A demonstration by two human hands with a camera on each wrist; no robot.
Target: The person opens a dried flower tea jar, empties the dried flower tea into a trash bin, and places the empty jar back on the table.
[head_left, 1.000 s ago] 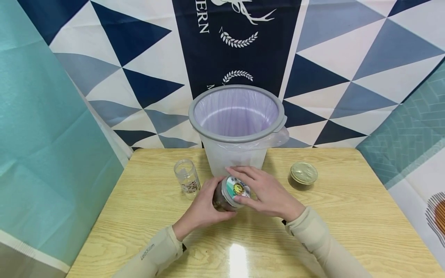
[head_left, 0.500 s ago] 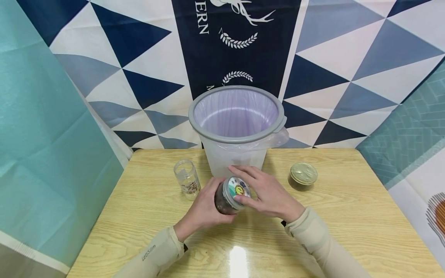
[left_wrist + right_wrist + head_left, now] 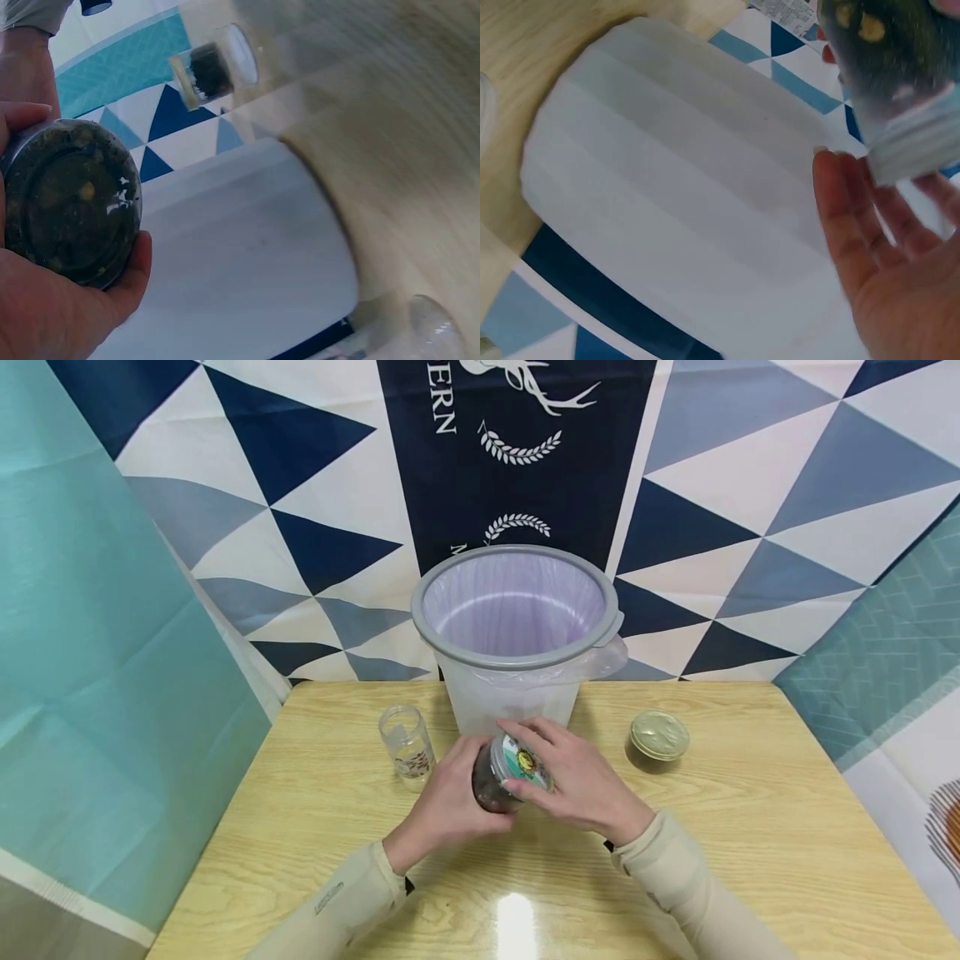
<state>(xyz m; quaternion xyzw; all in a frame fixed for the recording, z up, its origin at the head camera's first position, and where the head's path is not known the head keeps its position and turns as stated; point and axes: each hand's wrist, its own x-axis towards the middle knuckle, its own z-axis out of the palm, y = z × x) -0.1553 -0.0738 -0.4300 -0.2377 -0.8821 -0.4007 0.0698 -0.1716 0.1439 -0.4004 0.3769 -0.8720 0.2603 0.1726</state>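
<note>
My left hand (image 3: 453, 797) grips a clear jar (image 3: 489, 783) with dark contents round its body. The jar is held tilted above the table, its top leaning to the right. Its lid (image 3: 527, 762) bears a green and white label with a yellow picture. My right hand (image 3: 581, 777) holds the lid, thumb at the near edge and fingers at the far edge. The left wrist view shows the jar's round base (image 3: 71, 206), with the left fingers wrapped about its side. In the right wrist view the jar (image 3: 892, 67) appears upside down, right fingers at its lid end.
Behind the hands stands a white bin with a grey rim (image 3: 517, 662) and a purple liner. To the left is a clear glass jar (image 3: 408, 752) without a lid. A small jar with a gold lid (image 3: 658, 735) stands right, on the wooden table (image 3: 712, 860).
Both hands stay around the jar, which has shifted slightly right and tilts further that way. The label on its lid has turned. The head view has moved slightly.
</note>
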